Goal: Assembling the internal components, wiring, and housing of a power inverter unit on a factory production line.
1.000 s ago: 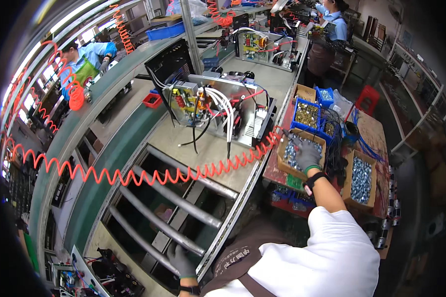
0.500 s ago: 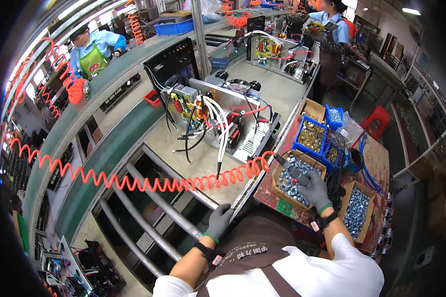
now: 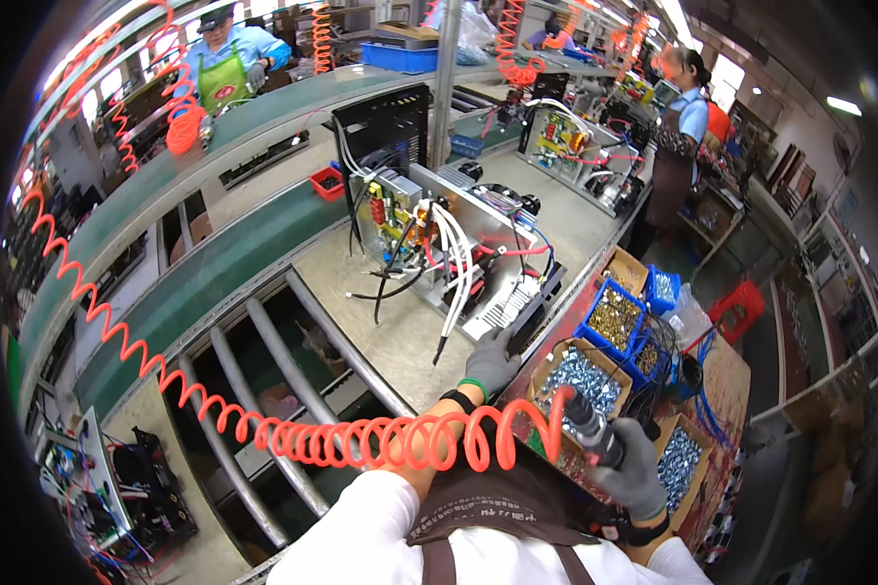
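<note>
In my right hand (image 3: 640, 476), which wears a grey glove, is a grey and black air screwdriver (image 3: 592, 427) joined to an orange coiled air hose (image 3: 341, 444). It hangs over the lower edge of a cardboard box of shiny screws (image 3: 581, 378). My left hand (image 3: 493, 363), also gloved in grey, lies with fingers stretched out at the near corner of a metal chassis (image 3: 502, 310). I cannot tell whether it presses on it. White cables (image 3: 456, 268), boards and wires fill the chassis, and a black panel (image 3: 385, 136) stands upright behind it.
Roller bars (image 3: 346, 341) lie left of the metal worktop. Blue bins of brass parts (image 3: 613, 317) and another box of screws (image 3: 680, 463) crowd the red bench at right. A second chassis (image 3: 585, 161) stands farther back. Co-workers stand at far left (image 3: 226, 68) and far right (image 3: 688, 122).
My left hand has moved up and forward to the chassis corner. My right hand has drawn the screwdriver back toward me, out of the screw box. The hose now sags lower across my left forearm.
</note>
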Available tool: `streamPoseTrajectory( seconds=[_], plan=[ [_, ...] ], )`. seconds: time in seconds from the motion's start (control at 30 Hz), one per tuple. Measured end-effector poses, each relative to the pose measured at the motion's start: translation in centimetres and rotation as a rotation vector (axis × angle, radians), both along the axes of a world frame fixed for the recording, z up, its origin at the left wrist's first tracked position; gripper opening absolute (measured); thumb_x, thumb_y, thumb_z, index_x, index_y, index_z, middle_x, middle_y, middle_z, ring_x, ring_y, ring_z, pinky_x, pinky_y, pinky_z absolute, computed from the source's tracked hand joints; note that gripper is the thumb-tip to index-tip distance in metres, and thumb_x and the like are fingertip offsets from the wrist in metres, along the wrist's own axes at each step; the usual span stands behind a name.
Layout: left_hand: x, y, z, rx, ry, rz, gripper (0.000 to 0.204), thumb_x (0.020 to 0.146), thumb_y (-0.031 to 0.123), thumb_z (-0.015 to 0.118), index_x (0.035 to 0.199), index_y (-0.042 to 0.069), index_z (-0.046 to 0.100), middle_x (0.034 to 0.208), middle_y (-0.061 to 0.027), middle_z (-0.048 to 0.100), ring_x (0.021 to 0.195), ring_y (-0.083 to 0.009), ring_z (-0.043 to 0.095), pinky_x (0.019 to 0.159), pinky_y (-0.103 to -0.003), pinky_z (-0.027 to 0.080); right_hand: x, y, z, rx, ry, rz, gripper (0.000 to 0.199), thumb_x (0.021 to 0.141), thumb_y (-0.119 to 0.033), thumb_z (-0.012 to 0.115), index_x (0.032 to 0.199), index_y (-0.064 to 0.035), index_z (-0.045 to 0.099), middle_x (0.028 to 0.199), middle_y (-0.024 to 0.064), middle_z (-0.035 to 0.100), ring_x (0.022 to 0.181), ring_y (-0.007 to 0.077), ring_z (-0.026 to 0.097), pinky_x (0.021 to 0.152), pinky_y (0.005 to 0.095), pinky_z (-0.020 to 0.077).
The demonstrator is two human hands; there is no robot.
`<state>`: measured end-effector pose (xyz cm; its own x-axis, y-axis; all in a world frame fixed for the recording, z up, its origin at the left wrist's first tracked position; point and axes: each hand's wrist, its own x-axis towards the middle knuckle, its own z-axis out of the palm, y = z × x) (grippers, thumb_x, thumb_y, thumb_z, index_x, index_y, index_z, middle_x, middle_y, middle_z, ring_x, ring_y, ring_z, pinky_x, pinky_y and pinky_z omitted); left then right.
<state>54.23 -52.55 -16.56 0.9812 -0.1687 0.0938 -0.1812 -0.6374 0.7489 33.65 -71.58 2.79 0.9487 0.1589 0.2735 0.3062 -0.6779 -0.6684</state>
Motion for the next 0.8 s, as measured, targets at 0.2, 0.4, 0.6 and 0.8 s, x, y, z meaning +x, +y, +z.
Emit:
streamPoseTrajectory(
  seconds=[0.2, 0.4, 0.6, 0.8],
  plan=[
    [2.0, 0.4, 0.6, 0.13, 0.041, -0.035, 0.037, 0.082, 0.017, 0.059, 0.117, 0.005, 0.055, 0.118, -0.0224, 0.056, 0.108, -0.0386, 0.06, 0.092, -0.047, 0.05, -1.7, -0.3, -0.8, 0.125, 0.126, 0.023, 0.047, 0.065, -0.011, 0.08, 0.104, -0.0001, 0.056, 0.089, 0.0093, 0.06, 0.078, 0.017, 0.06, 0.07, 0.0307, 0.0488],
    [0.8, 1.4, 0.6, 0.135, 0.026, -0.003, 0.036, 0.082, 0.024, 0.063, 0.113, 0.005, 0.058, 0.114, -0.0226, 0.058, 0.105, -0.0383, 0.06, 0.088, -0.047, 0.05, -2.0, 0.0, -0.8, 0.328, 0.219, 0.039, 0.048, 0.068, -0.004, 0.078, 0.109, 0.0, 0.054, 0.094, 0.0055, 0.061, 0.082, 0.0123, 0.059, 0.073, 0.0291, 0.0489],
    [-4.2, 5.3, 0.5, 0.119, 0.012, 0.058, 0.036, 0.082, 0.026, 0.064, 0.111, 0.006, 0.058, 0.11, -0.0214, 0.057, 0.103, -0.0385, 0.06, 0.087, -0.048, 0.05, -0.2, 2.5, 0.4, 0.155, 0.12, 0.289, 0.044, 0.067, -0.01, 0.076, 0.105, 0.0, 0.056, 0.088, 0.0071, 0.062, 0.074, 0.0143, 0.06, 0.067, 0.0304, 0.0489],
    [-12.4, 10.8, 4.8, 0.02, 0.001, 0.111, 0.038, 0.083, 0.034, 0.067, 0.105, 0.004, 0.063, 0.097, -0.0168, 0.063, 0.094, -0.035, 0.063, 0.082, -0.044, 0.051, 3.0, 7.3, 3.4, 0.063, 0.118, 0.61, 0.051, 0.068, -0.006, 0.074, 0.114, 0.0012, 0.055, 0.095, 0.0066, 0.061, 0.08, 0.014, 0.058, 0.072, 0.0302, 0.0488]
  ],
)
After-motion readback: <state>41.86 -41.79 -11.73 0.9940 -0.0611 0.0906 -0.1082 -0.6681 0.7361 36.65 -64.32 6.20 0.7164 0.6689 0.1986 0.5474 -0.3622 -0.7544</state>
